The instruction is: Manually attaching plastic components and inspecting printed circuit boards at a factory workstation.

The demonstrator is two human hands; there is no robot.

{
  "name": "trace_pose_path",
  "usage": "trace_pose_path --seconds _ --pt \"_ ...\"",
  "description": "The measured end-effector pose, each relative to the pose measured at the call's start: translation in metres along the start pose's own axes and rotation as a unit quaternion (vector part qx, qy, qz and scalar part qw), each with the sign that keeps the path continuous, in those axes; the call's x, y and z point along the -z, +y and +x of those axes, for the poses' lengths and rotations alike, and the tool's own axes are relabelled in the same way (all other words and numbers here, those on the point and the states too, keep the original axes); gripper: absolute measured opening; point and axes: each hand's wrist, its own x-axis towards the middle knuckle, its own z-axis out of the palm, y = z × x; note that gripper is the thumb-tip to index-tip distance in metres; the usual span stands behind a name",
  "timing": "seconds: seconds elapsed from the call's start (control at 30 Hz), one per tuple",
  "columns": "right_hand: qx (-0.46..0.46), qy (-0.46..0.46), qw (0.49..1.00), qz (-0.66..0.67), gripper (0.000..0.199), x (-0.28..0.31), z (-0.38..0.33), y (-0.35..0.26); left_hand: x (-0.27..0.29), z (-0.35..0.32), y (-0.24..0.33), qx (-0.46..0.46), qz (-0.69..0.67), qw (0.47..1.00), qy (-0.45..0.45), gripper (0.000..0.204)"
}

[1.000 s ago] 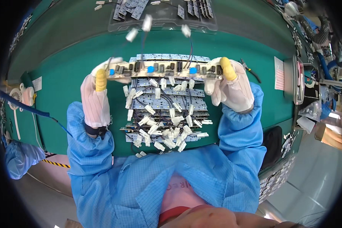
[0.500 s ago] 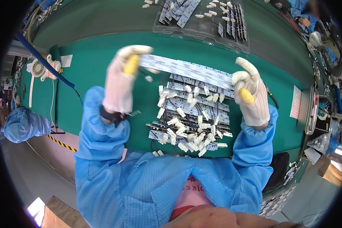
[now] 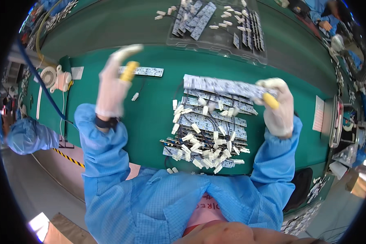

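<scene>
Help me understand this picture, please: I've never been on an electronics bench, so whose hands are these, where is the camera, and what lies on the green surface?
The camera sits on the worker's head and looks down, so its fisheye lens bends the edges. Both gloved hands are the worker's own. The right hand holds a long strip circuit board by one end. The left hand is raised, open and empty, above another strip board lying on the green table. In front lies a pile of boards with white connectors. Farther back sits a clear tray of more parts; a small white fan stands at left.

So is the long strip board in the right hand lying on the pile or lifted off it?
Lifted: the right hand pinches one end of the strip board, above the pile.
</scene>
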Motion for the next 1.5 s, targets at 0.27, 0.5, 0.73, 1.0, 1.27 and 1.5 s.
trace_pose_path --seconds 0.27,0.5,0.73,1.0,1.27,1.5 --pt "-0.010 0.052 0.996 0.070 0.040 -0.017 -0.014 -0.004 -0.047 -0.032 0.058 0.096 -0.463 0.851 -0.229 0.073" --pt "0.006 -0.013 0.997 -0.081 0.047 -0.014 -0.001 -0.006 -0.060 -0.034 0.028 0.093 -0.401 0.901 -0.138 0.038" --pt "-0.013 0.023 0.986 -0.166 0.033 -0.015 -0.007 0.000 -0.050 -0.039 0.030 0.026 -0.191 0.969 -0.155 0.037" --pt "-0.015 0.038 0.996 -0.082 0.035 -0.019 -0.009 -0.002 -0.044 -0.036 0.041 0.098 -0.240 0.950 -0.174 0.044" --pt "-0.009 0.001 0.999 -0.047 0.026 -0.011 -0.009 0.004 -0.048 -0.035 0.033 0.062 -0.222 0.959 -0.166 0.036" --pt "-0.032 0.012 0.999 -0.011 0.018 -0.013 -0.012 0.003 -0.051 -0.040 0.031 0.062 -0.239 0.956 -0.157 0.038"
